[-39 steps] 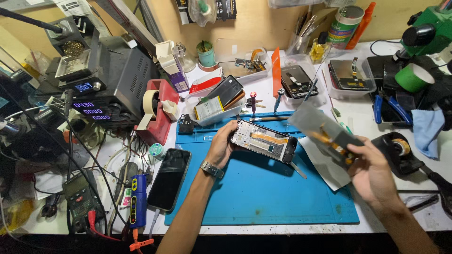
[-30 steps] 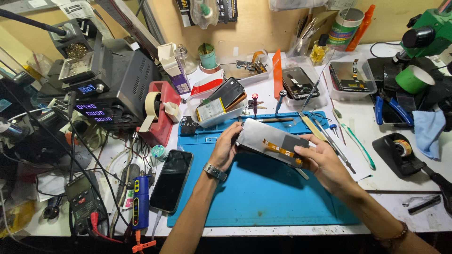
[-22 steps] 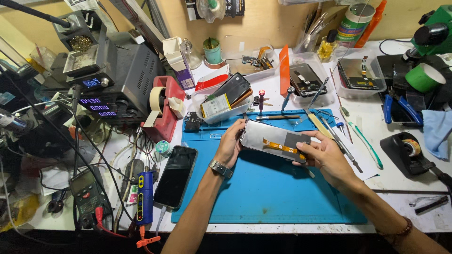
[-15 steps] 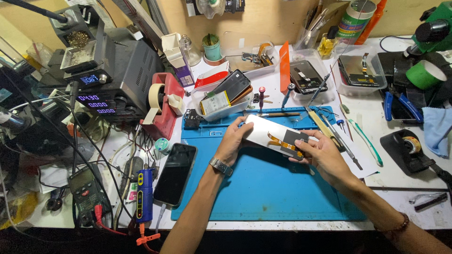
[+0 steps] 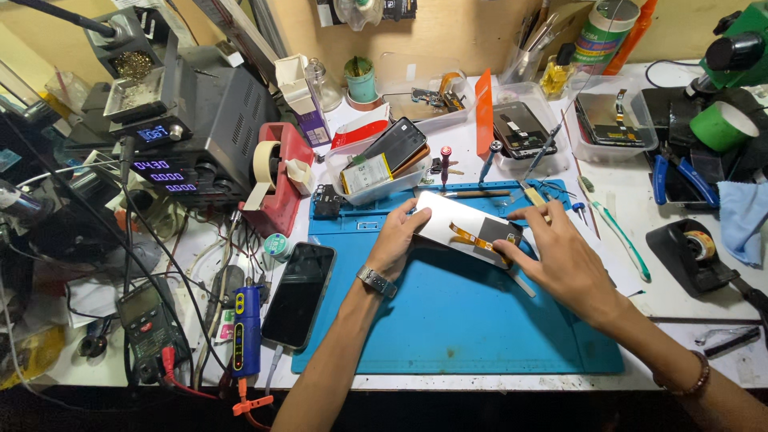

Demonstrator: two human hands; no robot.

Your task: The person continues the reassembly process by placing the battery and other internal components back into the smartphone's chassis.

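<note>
Over the far part of the blue work mat [image 5: 448, 320] I hold a flat phone screen panel [image 5: 448, 222], pale on its back with an orange flex ribbon and a dark patch. My left hand [image 5: 396, 240], with a watch on the wrist, grips the panel's left end. My right hand [image 5: 552, 256] grips its right end, fingers over the dark patch. The panel is tilted, raised a little off the mat.
A black phone [image 5: 298, 294] lies face up at the mat's left edge, beside a blue tool [image 5: 246, 332] and a multimeter [image 5: 144, 324]. A power supply [image 5: 180, 136] and red tape dispenser [image 5: 276, 180] stand at the left. Trays of phone parts [image 5: 384, 164] line the back; a green toothbrush [image 5: 616, 232] lies right.
My right hand put down the clear bag it held at the right and came in to grip the panel's right end. The panel was turned pale side up.
</note>
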